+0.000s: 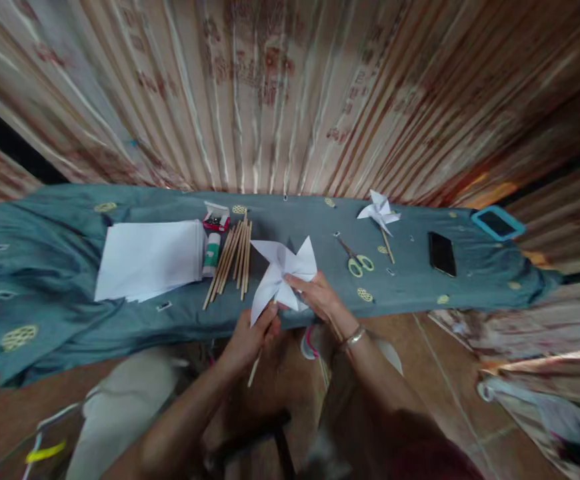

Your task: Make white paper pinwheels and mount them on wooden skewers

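A white paper pinwheel (283,270) faces up in front of me, above the near edge of the cloth-covered table. My left hand (257,333) is closed around its wooden stick (254,372), whose lower end sticks out below the fingers. At the pinwheel's centre, my right hand (315,293) presses with the thumb on the paper, its other fingers partly hidden behind the blades. Left of the pinwheel lies a bundle of wooden sticks (235,257). A glue stick (211,255) and a small open red box of pins (217,217) are beside them.
A stack of white paper (150,260) lies on the blue-green tablecloth (70,293). To the right are scissors (354,257) with light-green handles, another pinwheel (380,212), a black phone (442,253) and a blue-framed device (498,223). A striped curtain (280,100) hangs behind.
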A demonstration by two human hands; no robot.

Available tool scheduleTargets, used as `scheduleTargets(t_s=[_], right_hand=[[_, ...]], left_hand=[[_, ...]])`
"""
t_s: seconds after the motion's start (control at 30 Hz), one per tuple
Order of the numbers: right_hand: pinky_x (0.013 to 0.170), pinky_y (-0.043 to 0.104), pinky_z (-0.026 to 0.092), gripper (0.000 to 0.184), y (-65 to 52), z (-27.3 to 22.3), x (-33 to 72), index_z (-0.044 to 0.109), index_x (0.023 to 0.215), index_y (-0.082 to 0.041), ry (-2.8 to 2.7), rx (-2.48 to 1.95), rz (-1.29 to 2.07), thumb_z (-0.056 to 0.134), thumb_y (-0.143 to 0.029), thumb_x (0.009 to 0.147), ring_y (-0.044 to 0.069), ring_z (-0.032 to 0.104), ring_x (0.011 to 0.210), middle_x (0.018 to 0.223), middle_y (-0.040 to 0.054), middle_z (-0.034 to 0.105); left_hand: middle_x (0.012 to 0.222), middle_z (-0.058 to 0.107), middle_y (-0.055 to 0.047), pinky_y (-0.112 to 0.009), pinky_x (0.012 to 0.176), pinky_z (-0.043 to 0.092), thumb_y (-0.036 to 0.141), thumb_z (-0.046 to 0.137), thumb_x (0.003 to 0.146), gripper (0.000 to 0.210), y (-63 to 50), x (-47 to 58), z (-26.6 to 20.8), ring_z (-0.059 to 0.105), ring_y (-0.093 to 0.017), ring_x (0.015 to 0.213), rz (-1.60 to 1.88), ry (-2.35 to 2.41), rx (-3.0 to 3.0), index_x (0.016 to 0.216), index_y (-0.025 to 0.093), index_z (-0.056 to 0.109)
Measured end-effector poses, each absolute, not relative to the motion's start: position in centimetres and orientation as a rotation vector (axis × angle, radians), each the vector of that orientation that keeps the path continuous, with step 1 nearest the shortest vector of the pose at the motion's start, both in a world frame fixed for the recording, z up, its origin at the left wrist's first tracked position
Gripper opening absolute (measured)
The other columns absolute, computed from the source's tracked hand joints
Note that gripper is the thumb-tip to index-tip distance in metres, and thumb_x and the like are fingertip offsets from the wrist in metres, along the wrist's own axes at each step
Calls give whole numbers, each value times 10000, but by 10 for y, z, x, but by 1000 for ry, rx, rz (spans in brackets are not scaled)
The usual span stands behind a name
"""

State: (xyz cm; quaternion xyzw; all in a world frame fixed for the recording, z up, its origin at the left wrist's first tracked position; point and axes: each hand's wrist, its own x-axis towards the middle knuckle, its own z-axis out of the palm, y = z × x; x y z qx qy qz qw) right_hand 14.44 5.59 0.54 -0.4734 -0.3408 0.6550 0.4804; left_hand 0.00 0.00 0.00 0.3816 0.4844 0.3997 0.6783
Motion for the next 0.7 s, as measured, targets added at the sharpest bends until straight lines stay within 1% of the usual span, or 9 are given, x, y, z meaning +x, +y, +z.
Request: scheduleTargets(t_s=[0.07,0.13,0.17,0.2,0.27,0.33,0.43,0.53,0.7], right_hand=[[713,278,491,367,60,6,148,740,774,-160,-860,-1148,1577,861,-372,501,143,639,679,730,15,732],[744,289,491,362,63,7,152,741,803,-163,-881,-1139,1555,853,-365,524,159,654,725,763,24,740],[758,295,490,351,65,8,154,741,806,-165,-891,-1133,1542,848,-362,536,166,659,741,776,28,743],[769,298,489,337,66,9,155,740,801,-165,-896,-1126,1530,844,-358,545,169,662,749,784,30,744],[787,299,485,315,69,10,158,740,787,-164,-893,-1113,1510,840,-349,553,168,663,751,788,28,746],[794,290,482,305,70,12,160,741,787,-166,-884,-1101,1495,841,-333,552,159,661,747,785,21,746],[760,271,483,303,71,14,161,742,801,-173,-870,-1093,1489,842,-318,554,143,653,725,781,9,746],[732,267,490,298,70,17,161,741,797,-170,-861,-1090,1502,839,-320,560,139,650,704,787,10,747],[743,275,514,321,69,21,160,743,830,-174,-863,-1046,1535,839,-331,568,151,668,722,801,16,752]], left_hand=[[398,417,53,-206,389,201,601,589,743,488,1,3,0,314,-52,367,877,1057,859,658,123,636],[394,428,45,-210,381,196,605,601,731,496,2,5,0,316,-51,354,875,1031,830,626,121,628],[408,460,37,-211,378,204,597,627,713,485,2,6,0,329,-51,351,877,1020,804,639,118,631],[445,512,25,-211,378,223,583,665,686,468,2,7,0,355,-54,355,887,1010,767,691,115,644],[566,617,0,-212,387,279,541,745,613,490,3,7,0,420,-64,376,918,988,681,842,117,650],[635,652,-10,-217,402,327,503,789,565,534,2,6,0,471,-75,399,930,969,629,905,119,638],[616,635,2,-212,406,334,468,794,570,482,2,5,-2,482,-72,409,940,964,632,862,114,649],[597,618,13,-207,405,324,472,778,598,457,2,5,-5,466,-62,407,956,968,643,860,114,667],[601,625,7,-204,413,328,473,778,615,449,4,5,-8,478,-63,421,969,963,669,866,112,687]])
